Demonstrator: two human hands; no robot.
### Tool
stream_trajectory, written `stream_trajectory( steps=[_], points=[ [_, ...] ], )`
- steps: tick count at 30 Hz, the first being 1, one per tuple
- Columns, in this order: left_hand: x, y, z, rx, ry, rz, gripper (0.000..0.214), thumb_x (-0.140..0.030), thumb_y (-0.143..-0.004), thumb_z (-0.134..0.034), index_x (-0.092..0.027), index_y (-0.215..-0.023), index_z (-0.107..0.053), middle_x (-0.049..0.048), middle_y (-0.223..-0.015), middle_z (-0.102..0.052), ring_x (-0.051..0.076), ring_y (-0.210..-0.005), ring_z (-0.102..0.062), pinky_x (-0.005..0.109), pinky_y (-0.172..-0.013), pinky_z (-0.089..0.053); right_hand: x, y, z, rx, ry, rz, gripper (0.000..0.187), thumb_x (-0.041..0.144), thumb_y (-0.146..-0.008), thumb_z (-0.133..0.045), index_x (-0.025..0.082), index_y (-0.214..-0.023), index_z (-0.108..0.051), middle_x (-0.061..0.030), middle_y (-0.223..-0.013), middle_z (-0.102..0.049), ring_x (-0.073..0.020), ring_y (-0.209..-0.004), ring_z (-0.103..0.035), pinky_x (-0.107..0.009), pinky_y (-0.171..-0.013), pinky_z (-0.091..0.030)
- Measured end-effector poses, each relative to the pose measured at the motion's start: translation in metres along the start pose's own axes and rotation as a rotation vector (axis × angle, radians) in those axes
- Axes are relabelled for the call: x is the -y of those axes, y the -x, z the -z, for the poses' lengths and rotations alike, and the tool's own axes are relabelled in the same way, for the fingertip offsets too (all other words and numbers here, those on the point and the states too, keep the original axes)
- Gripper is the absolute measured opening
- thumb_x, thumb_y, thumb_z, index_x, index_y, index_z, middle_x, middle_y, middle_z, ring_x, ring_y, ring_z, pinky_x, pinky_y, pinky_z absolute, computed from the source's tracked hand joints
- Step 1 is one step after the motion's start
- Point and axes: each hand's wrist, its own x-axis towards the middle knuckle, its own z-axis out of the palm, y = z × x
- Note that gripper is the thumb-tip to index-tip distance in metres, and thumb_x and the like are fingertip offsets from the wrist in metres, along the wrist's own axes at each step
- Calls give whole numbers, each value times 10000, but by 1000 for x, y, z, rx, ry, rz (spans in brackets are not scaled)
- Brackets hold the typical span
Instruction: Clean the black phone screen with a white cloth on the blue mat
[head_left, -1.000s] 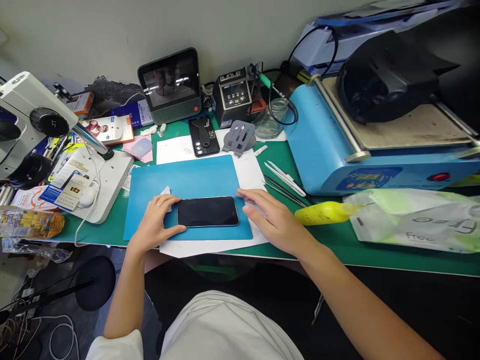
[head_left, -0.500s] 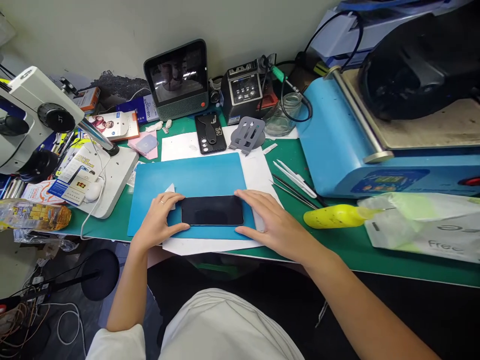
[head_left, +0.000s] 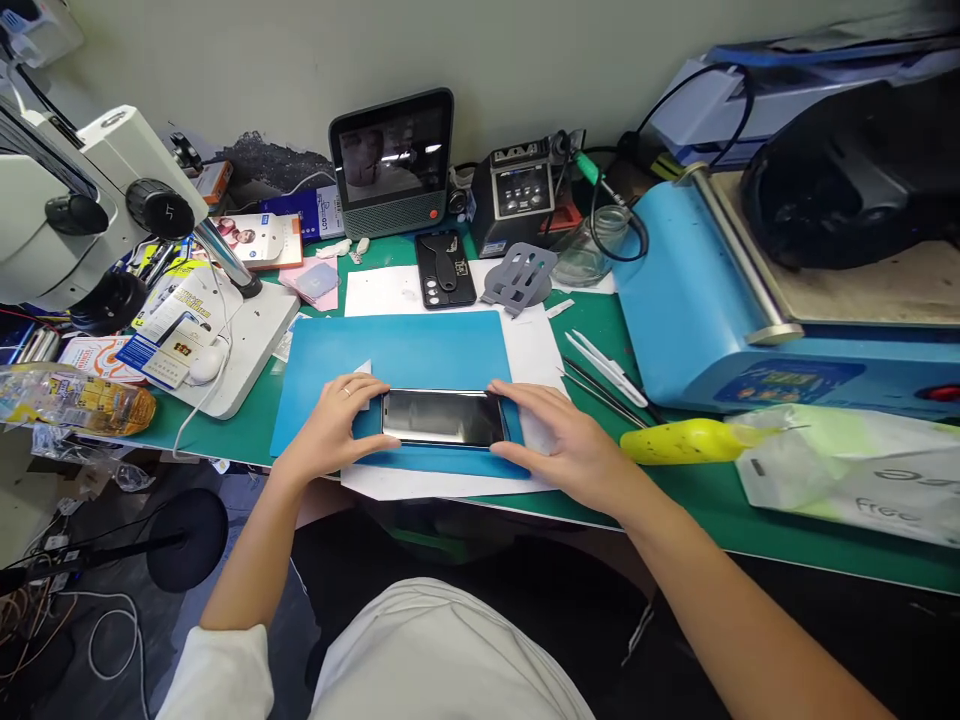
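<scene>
A black phone lies screen-up and sideways on a blue work mat near the desk's front edge. My left hand grips its left end, with a ring on one finger. My right hand grips its right end, thumb at the near edge and fingers over the far edge. The screen is dark and reflects light. White paper lies under the mat.
A microscope stands at the left on a white base. A second black phone, a grey stand, a small display and a soldering station sit behind. Tweezers, a yellow bottle and a blue machine are at the right.
My right hand has come in from beside the phone and closed on its right end. The left hand keeps its hold. The view has shifted.
</scene>
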Motion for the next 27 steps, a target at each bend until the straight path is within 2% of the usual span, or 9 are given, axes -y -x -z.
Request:
stream_trajectory(
  steps=[4, 6, 8, 10, 12, 15, 19, 23, 27],
  points=[
    [-3, -21, 16, 55, -61, 22, 453, -556, -1078, -520, -237, -1363, -669, 108, -1418, -690, 317, -1433, -527, 514, -1226, -389, 13, -21, 7, -9, -81, -180, 592, 686, -935, -604, 280, -1346, -733, -75, -1389, -742, -321, -1310, -672, -494, -1121, -539],
    [-2, -40, 25, 105, -111, 23, 484, -486, -1137, -322, -241, -1276, -715, 78, -1364, -724, 279, -1366, -584, 472, -1195, -428, 17, -39, 9, -35, -51, -238, 563, 677, -996, -482, 258, -1187, -805, -79, -1265, -798, -326, -1217, -722, -487, -1055, -569],
    [2, -58, 35, 97, -145, 27, 545, -466, -1143, -255, -236, -1176, -747, 64, -1287, -753, 271, -1307, -620, 447, -1166, -454, 19, -59, 11, -66, -6, -258, 575, 669, -1007, -456, 238, -1087, -828, -96, -1169, -822, -353, -1152, -740, -508, -1017, -571],
    [6, -68, 42, 59, -187, 46, 536, -457, -1139, -263, -223, -1164, -745, 74, -1277, -751, 287, -1289, -621, 452, -1157, -450, 17, -74, 13, -123, 41, -270, 586, 647, -1017, -437, 213, -1138, -811, -126, -1206, -809, -376, -1168, -724, -537, -1021, -553],
    [9, -66, 48, 16, -234, 72, 479, -446, -1129, -317, -208, -1236, -719, 94, -1336, -723, 306, -1303, -598, 468, -1153, -442, 14, -78, 15, -194, 82, -271, 614, 622, -1024, -419, 186, -1311, -743, -160, -1344, -753, -392, -1253, -675, -575, -1067, -516],
    [12, -46, 48, -30, -297, 114, 403, -433, -1098, -438, -192, -1318, -675, 123, -1338, -699, 330, -1275, -580, 490, -1095, -472, 11, -62, 14, -248, 115, -251, 671, 621, -1023, -404, 158, -1439, -655, -184, -1458, -680, -392, -1347, -608, -596, -1134, -466],
    [16, -19, 33, -59, -340, 161, 238, -363, -1040, -581, -205, -1165, -708, 99, -1117, -707, 302, -1079, -618, 446, -944, -525, 7, -18, 0, -217, 133, -162, 682, 693, -999, -449, 176, -1362, -706, -172, -1388, -716, -375, -1322, -619, -572, -1150, -476],
    [17, -16, 23, -118, -346, 189, 125, -271, -1028, -599, -207, -980, -694, 61, -978, -691, 252, -923, -620, 391, -843, -514, 3, 12, -16, -237, 133, -48, 579, 650, -1032, -480, 236, -1375, -695, -133, -1375, -719, -334, -1319, -627, -510, -1091, -540],
    [7, -23, 33, -208, -351, 174, 119, -257, -1042, -591, -222, -1020, -702, 35, -921, -683, 223, -881, -615, 357, -808, -498, 2, 14, -19, -261, 109, -35, 523, 612, -1041, -499, 256, -1370, -696, -128, -1370, -718, -343, -1312, -634, -527, -1076, -553]
  ],
)
